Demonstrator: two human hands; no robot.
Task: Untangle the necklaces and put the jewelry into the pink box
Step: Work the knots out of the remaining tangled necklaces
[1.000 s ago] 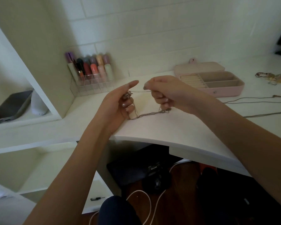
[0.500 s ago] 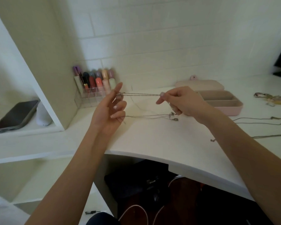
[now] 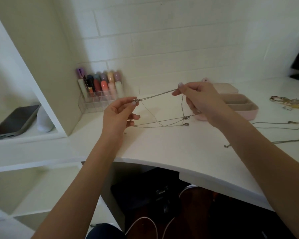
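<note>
Thin silver necklace chains (image 3: 158, 95) stretch taut between my two hands above the white desk (image 3: 171, 149). My left hand (image 3: 118, 115) pinches one end at a small clasp. My right hand (image 3: 199, 99) pinches the other end, higher and to the right. Slack loops of the chains (image 3: 160, 124) hang below and trail onto the desk, with small clasps near my right wrist. The pink box (image 3: 245, 107) stands open behind my right hand, partly hidden by it, its lid tipped back against the wall.
A clear organizer of lipsticks (image 3: 100, 89) stands at the back left. Two more chains (image 3: 281, 127) and a gold-coloured piece of jewelry (image 3: 292, 103) lie at the right. A phone (image 3: 14, 120) and a white object lie on the left shelf. Cables run under the desk.
My hands have drawn further apart and lifted, pulling the chain out longer and taut. My right hand moved right toward the pink box; more chain now hangs loose below.
</note>
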